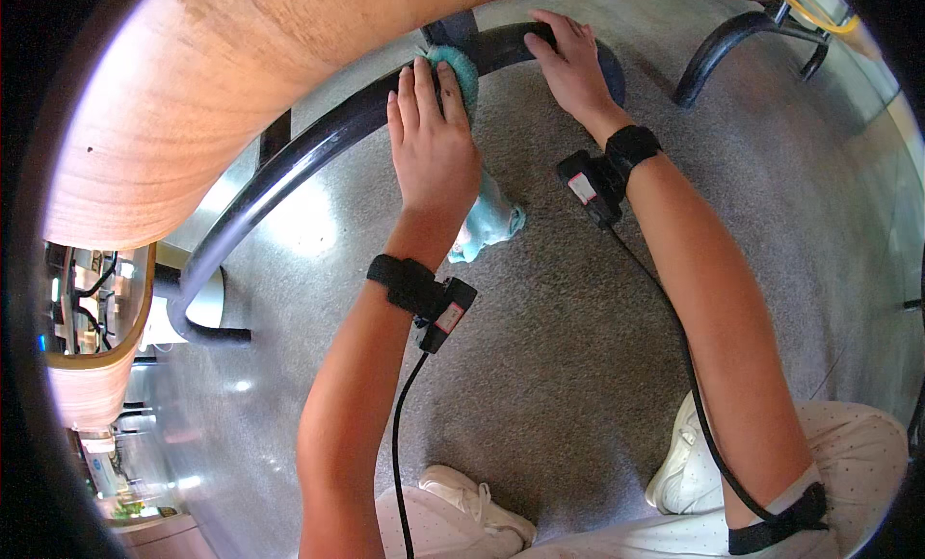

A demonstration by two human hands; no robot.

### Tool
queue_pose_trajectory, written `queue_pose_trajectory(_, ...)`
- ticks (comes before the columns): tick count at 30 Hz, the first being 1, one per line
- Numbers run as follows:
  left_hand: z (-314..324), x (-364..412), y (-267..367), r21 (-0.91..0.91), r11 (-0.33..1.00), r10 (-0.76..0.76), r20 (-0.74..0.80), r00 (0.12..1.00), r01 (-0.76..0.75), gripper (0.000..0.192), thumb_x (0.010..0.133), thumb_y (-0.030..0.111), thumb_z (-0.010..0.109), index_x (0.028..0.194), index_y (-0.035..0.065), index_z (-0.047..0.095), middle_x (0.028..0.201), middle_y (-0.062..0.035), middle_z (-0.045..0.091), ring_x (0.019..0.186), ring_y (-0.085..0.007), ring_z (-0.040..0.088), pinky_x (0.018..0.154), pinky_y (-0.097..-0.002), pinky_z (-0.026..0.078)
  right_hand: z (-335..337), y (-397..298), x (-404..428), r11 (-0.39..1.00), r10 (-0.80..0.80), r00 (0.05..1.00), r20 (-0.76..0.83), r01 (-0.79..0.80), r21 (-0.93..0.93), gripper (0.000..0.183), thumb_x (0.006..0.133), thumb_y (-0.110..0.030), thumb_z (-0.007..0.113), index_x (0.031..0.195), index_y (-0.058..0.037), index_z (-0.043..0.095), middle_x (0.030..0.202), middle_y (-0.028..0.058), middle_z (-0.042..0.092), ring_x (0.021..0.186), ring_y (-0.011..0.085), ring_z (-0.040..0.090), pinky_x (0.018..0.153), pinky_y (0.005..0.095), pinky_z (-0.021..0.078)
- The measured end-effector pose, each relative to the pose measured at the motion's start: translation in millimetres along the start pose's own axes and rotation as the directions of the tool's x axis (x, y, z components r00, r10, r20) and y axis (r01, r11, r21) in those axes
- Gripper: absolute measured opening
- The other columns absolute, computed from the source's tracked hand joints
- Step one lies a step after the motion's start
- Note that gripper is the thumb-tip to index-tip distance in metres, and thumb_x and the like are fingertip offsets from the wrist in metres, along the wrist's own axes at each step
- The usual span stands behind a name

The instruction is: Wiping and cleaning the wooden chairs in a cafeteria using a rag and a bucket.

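A black curved metal tube [318, 143], part of a furniture frame, arcs under a pale wooden surface [217, 75]. My left hand [437, 143] lies over the tube, pressing a teal cloth [491, 216] against it; part of the cloth wraps the tube beyond the fingertips and the rest hangs below the palm. To the right, my right hand [571, 67] rests on the tube with thumb and fingers apart and no cloth in it. Both wrists wear black straps with small cabled devices.
Grey speckled floor [564, 342] lies below, with my white shoes [477, 501] near the lower edge. Another black tubular leg [715, 53] stands at the upper right. At the left are a wood-edged opening [101, 360] with cables behind it and a white object [206, 306] behind the tube.
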State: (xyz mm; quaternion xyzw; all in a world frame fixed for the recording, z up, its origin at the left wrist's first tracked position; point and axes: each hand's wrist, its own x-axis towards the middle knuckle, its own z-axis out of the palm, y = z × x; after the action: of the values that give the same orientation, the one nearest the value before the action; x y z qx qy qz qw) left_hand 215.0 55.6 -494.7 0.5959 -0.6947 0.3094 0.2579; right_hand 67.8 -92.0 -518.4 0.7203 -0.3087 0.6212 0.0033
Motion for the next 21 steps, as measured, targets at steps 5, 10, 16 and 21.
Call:
queue_pose_trajectory(5, 1, -1, 0, 0.021, 1.0, -0.012, 0.0, 1.0, 0.012, 0.065, 0.07, 0.001, 0.051, 0.132, -0.0025, 0.034, 0.137, -0.0225, 0.033, 0.128, -0.0371, 0.03, 0.107, -0.0455, 0.023, -12, -22, -5, 0.994, 0.105, 0.97, 0.218, -0.102, -0.026, 0.065, 0.083, -0.041, 0.06, 0.136, -0.0113, 0.034, 0.133, 0.0134, 0.04, 0.127, 0.0322, 0.032, 0.106, 0.0455, 0.0207)
queue_pose_trajectory(10, 5, -3, -1, 0.056, 0.998, -0.012, 0.004, 1.0, 0.012, 0.063, 0.071, 0.004, 0.049, 0.132, -0.0028, 0.034, 0.137, -0.0226, 0.032, 0.128, -0.0365, 0.03, 0.107, -0.0464, 0.022, -7, -48, -38, 0.983, 0.056, 0.997, 0.058, -0.045, -0.18, 0.062, 0.083, -0.034, 0.056, 0.132, -0.0025, 0.036, 0.139, 0.0214, 0.03, 0.128, 0.0378, 0.028, 0.106, 0.051, 0.0171)
queue_pose_trajectory(16, 9, -1, 0, 0.075, 0.997, 0.006, -0.022, 1.0, -0.005, 0.062, 0.072, 0.003, 0.048, 0.132, -0.0036, 0.035, 0.136, -0.0228, 0.034, 0.128, -0.0364, 0.031, 0.107, -0.0459, 0.022, 0, -75, -123, 0.911, 0.355, 0.928, 0.113, -0.317, -0.263, 0.05, 0.091, -0.036, 0.048, 0.132, -0.0099, 0.037, 0.14, 0.0184, 0.027, 0.128, 0.0377, 0.027, 0.1, 0.0536, 0.0225)
queue_pose_trajectory(21, 8, -2, -5, 0.047, 0.999, 0.01, -0.018, 1.0, -0.009, 0.06, 0.074, 0.004, 0.049, 0.132, -0.0026, 0.036, 0.135, -0.0224, 0.035, 0.127, -0.0364, 0.032, 0.107, -0.0454, 0.023, -4, -84, -130, 0.873, 0.477, 0.863, 0.166, -0.487, 0.029, 0.032, 0.094, -0.025, 0.044, 0.121, -0.0082, 0.047, 0.123, 0.016, 0.045, 0.102, 0.0291, 0.056, 0.082, 0.0416, 0.0448)
